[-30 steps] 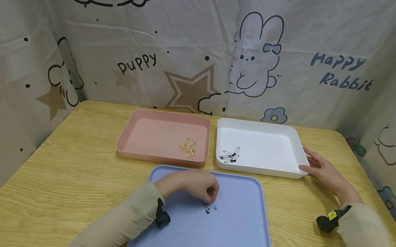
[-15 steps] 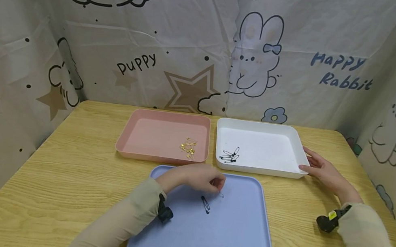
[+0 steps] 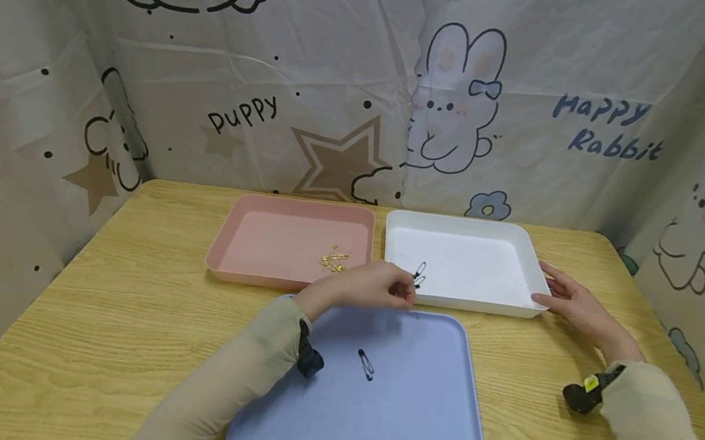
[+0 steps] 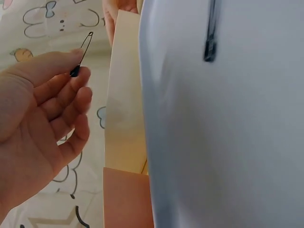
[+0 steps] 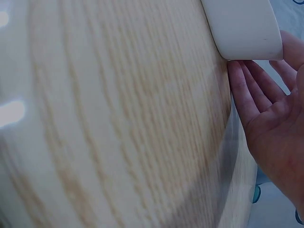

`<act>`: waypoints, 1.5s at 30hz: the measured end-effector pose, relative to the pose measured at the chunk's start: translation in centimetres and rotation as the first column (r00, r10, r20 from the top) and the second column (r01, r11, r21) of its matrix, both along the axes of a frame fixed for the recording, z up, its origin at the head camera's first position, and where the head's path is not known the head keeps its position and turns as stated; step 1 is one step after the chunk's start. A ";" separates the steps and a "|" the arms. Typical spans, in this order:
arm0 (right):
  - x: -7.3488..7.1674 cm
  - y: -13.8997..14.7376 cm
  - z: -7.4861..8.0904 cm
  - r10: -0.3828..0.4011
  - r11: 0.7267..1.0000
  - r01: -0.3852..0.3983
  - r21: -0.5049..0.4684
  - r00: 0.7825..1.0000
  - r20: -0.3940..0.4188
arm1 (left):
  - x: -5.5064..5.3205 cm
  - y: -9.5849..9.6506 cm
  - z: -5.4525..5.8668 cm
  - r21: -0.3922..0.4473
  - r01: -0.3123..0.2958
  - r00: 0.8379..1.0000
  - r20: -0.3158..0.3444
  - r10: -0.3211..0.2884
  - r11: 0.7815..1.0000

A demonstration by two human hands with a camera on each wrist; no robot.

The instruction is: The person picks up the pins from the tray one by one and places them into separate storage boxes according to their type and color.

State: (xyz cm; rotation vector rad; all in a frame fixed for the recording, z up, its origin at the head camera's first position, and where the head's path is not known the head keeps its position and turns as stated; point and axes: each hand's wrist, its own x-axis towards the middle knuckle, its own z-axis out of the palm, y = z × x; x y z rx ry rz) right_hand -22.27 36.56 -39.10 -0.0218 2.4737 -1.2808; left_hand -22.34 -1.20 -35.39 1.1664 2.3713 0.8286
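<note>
My left hand (image 3: 365, 283) is over the gap between the blue tray and the two rear trays, pinching a black safety pin (image 4: 75, 71) between thumb and fingertips. Another black safety pin (image 3: 366, 365) lies on the blue tray (image 3: 415, 416). My right hand (image 3: 580, 311) holds the right end of the white tray (image 3: 478, 260), thumb at the rim and fingers along the outer wall. Black safety pins (image 3: 419, 277) lie in that tray's left front corner, partly hidden behind my left hand.
Left of the white tray stands a pink tray (image 3: 278, 240) with several gold safety pins (image 3: 335, 259) near its right side. All the trays are on a wooden table (image 3: 120, 310). A printed cloth (image 3: 344, 66) hangs behind and at both sides.
My left hand has lifted a black safety pin from the blue tray and moved away from me and slightly right, towards the white tray. The right hand has stayed in place.
</note>
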 end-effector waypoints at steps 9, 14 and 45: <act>-0.1 0.1 -0.1 -0.001 1.000 0.001 0.003 1.000 -0.001 | -1.8 1.1 -0.3 0.059 -0.128 0.992 0.023 0.126 0.990; -0.1 0.1 -0.1 0.001 1.000 -0.001 0.009 1.000 -0.002 | -2.7 1.6 -0.8 0.108 -0.200 0.977 0.092 0.191 0.974; 0.0 0.2 -0.3 0.005 1.000 -0.005 0.004 1.000 -0.007 | -5.9 4.1 -2.2 0.036 -0.436 0.900 -0.007 0.437 0.899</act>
